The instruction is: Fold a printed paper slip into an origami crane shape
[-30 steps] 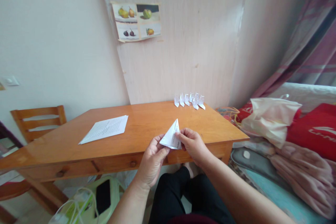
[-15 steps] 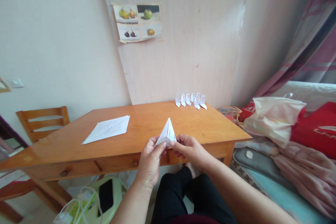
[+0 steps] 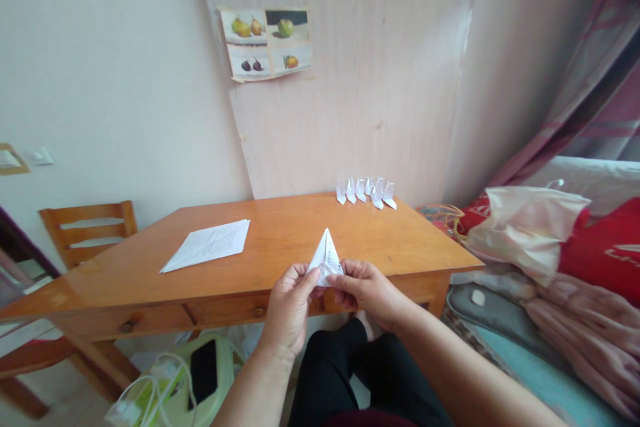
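Observation:
A small white folded paper triangle (image 3: 326, 255) with printed text points upward in front of me, just above the near edge of the wooden table (image 3: 280, 260). My left hand (image 3: 289, 307) pinches its lower left corner. My right hand (image 3: 367, 290) pinches its lower right corner. Both hands are closed on the paper, fingertips nearly meeting at its base. At the table's far right edge, a row of several small folded white paper pieces (image 3: 366, 191) stands against the wall.
A printed sheet of paper (image 3: 209, 245) lies on the table's left half. A wooden chair (image 3: 87, 230) stands at the left. A green stool (image 3: 200, 373) with a black phone and cables sits below. To the right is a bed with a plastic bag (image 3: 520, 223) and blankets.
The folded paper has turned from leaning right to standing upright and narrower, and both hands have come closer together at its base. The view shifted slightly.

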Motion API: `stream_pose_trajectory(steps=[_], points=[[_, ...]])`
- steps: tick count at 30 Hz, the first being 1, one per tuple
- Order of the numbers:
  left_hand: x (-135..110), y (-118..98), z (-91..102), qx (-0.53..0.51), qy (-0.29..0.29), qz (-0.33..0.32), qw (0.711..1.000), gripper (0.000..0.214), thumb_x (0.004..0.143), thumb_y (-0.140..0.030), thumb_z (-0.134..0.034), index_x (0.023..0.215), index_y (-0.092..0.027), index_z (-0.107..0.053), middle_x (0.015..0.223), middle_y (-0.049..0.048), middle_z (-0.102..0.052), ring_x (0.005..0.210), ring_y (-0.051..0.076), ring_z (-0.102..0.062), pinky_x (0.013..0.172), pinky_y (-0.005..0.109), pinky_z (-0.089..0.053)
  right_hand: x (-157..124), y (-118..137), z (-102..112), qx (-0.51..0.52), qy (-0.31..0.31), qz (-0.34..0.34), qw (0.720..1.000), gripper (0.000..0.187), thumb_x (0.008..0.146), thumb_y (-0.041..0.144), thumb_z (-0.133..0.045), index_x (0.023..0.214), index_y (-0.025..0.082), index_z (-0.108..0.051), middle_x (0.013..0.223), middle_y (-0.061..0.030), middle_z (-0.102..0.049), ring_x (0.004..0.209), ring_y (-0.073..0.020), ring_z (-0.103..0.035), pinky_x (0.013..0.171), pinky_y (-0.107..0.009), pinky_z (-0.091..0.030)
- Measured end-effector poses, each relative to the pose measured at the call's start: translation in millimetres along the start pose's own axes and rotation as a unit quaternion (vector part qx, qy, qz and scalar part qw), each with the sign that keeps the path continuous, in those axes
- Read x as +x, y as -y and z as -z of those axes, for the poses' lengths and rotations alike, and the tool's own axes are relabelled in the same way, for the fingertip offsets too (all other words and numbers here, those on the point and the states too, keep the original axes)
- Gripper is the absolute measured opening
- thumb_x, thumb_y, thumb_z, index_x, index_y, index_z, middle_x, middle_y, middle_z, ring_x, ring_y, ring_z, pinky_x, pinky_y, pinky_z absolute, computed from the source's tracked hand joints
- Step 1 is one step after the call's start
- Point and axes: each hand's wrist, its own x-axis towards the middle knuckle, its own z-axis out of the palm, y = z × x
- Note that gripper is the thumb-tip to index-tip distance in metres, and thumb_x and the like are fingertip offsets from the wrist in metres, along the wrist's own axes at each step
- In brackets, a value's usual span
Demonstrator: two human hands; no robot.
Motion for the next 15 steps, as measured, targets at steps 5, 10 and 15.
stream_pose_trajectory(steps=[5, 10, 15], points=[[0.8, 5.2, 1.2, 0.015, -0.003, -0.014, 1.0, 0.026, 0.077, -0.034, -0.079, 0.086, -0.016, -0.064, 0.08, 0.001, -0.068, 0.073, 0.013, -0.059, 0.071, 0.025, -0.047, 1.0, -4.9, 2.3, 0.013, -0.007, 0.004, 1.0, 0.03, 0.084, 0.044, -0.071, 0.078, 0.017, -0.059, 0.057, 0.0037, -0.057, 0.046, -0.0066, -0.045, 0.045, -0.02, -0.029], [2.0, 3.4, 4.0, 0.015, 0.041, -0.001, 0.999, 0.028, 0.086, -0.041, -0.071, 0.094, -0.015, -0.065, 0.087, 0.0045, -0.069, 0.076, 0.015, -0.06, 0.071, 0.026, -0.047, 2.2, -9.6, 8.4, 0.009, -0.013, 0.013, 1.0, 0.03, 0.085, 0.042, -0.071, 0.077, 0.017, -0.057, 0.057, 0.0039, -0.057, 0.046, -0.006, -0.043, 0.045, -0.02, -0.028], [1.5, 1.2, 5.5, 0.041, 0.071, -0.008, 0.997, 0.029, 0.085, -0.04, -0.072, 0.098, -0.014, -0.068, 0.093, 0.0063, -0.069, 0.083, 0.016, -0.059, 0.076, 0.027, -0.046, 1.9, -6.4, 8.8, 0.007, 0.007, 0.018, 1.0, 0.03, 0.086, 0.042, -0.07, 0.077, 0.016, -0.057, 0.058, 0.0039, -0.057, 0.047, -0.0058, -0.044, 0.047, -0.02, -0.029]])
